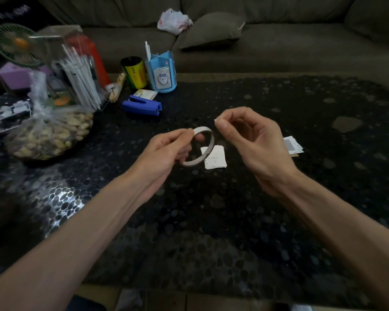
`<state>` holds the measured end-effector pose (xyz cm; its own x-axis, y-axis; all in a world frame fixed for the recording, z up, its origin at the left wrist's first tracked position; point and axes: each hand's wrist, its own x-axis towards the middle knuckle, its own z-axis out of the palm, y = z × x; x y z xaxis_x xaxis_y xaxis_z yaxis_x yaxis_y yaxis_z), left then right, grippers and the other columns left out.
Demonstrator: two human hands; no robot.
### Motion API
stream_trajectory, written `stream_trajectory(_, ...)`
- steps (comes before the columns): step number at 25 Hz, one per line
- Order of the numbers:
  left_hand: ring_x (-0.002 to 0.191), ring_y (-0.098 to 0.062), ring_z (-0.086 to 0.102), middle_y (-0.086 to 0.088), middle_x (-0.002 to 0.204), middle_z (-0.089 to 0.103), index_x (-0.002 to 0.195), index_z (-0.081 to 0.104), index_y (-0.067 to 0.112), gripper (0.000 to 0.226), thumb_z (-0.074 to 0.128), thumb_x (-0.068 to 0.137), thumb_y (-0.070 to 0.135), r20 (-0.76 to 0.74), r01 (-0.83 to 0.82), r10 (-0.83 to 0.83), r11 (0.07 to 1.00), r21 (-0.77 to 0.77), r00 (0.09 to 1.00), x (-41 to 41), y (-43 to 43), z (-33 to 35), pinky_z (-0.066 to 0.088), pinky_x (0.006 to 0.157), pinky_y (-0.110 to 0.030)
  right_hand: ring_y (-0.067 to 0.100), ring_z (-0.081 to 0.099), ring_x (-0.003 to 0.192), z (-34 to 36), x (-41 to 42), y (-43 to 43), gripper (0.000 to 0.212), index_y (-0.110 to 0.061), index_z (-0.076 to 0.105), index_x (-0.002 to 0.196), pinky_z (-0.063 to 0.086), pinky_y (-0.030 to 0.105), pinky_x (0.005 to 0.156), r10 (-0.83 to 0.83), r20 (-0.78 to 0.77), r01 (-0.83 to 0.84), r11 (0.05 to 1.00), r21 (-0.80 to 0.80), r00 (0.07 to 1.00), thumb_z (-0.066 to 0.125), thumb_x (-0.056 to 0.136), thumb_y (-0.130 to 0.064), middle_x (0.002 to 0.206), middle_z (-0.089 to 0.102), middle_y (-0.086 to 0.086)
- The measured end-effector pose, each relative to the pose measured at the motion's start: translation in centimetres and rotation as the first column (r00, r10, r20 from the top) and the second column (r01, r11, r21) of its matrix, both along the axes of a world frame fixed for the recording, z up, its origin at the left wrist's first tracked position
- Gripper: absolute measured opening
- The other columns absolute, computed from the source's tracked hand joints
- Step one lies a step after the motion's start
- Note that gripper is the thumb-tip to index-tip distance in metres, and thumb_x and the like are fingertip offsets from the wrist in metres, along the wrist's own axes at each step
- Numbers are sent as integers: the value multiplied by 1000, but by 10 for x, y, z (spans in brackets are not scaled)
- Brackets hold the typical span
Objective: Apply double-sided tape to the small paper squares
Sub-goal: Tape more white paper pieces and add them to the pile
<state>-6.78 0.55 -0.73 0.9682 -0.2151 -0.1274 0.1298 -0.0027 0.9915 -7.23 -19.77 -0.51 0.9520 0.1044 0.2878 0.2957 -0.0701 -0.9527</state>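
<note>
My left hand (pixel 166 149) grips a thin white ring of double-sided tape (pixel 208 151) above the dark table, with a finger through the ring. My right hand (pixel 247 135) hovers just right of the ring, thumb and forefinger pinched together at the ring's top edge; whether they hold the tape end is too small to tell. A small white paper square (pixel 217 159) lies flat on the table (pixel 211 221) under the ring. A stack of more paper squares (pixel 292 145) sits partly hidden behind my right hand.
At the back left stand a blue stapler (pixel 142 105), a blue pen cup (pixel 161 74), a yellow can (pixel 134 72), a clear holder of white pens (pixel 79 75) and a tied bag of nuts (pixel 47 133). A sofa (pixel 279 41) runs behind the table.
</note>
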Motion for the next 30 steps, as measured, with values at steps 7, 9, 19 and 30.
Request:
stream_trajectory(7, 61, -9, 35, 4, 65, 34, 85, 79, 23, 35, 56, 99, 45, -45, 143, -144, 989, -29, 989, -6, -4, 8, 37, 66, -26, 8, 74, 110, -17, 4, 1, 33, -16, 72, 125, 58, 33, 101, 6, 104, 10, 988, -157, 995, 71, 96, 0, 116, 77, -3)
stream_trajectory(9, 56, -9, 34, 4, 61, 36, 81, 74, 22, 34, 55, 102, 40, -106, 227, -234, 971, -74, 967, -11, -7, 12, 39, 61, -26, 9, 75, 107, -17, 3, 1, 31, -12, 73, 123, 58, 25, 96, 5, 79, 3, 995, -99, 997, 71, 95, 2, 115, 78, -2)
stream_trajectory(19, 53, -8, 20, 8, 60, 21, 105, 74, 10, 39, 48, 106, 39, -229, 71, -268, 779, -623, 936, -9, -6, 13, 24, 52, -21, 12, 73, 107, -17, 1, 2, 39, -25, 74, 125, 56, 30, 91, -47, -225, 64, 996, 69, 973, 80, 90, -8, 109, 77, 1)
stream_trajectory(30, 79, -10, 75, 4, 86, 80, 143, 58, 8, 42, 36, 113, 27, -164, 56, -275, 646, -761, 947, 4, 16, 38, 58, 65, -23, 12, 67, 85, -8, 1, -11, 18, -19, 83, 109, 50, 31, 82, 88, -536, 76, 958, 278, 839, 72, 96, -26, 97, 72, 3)
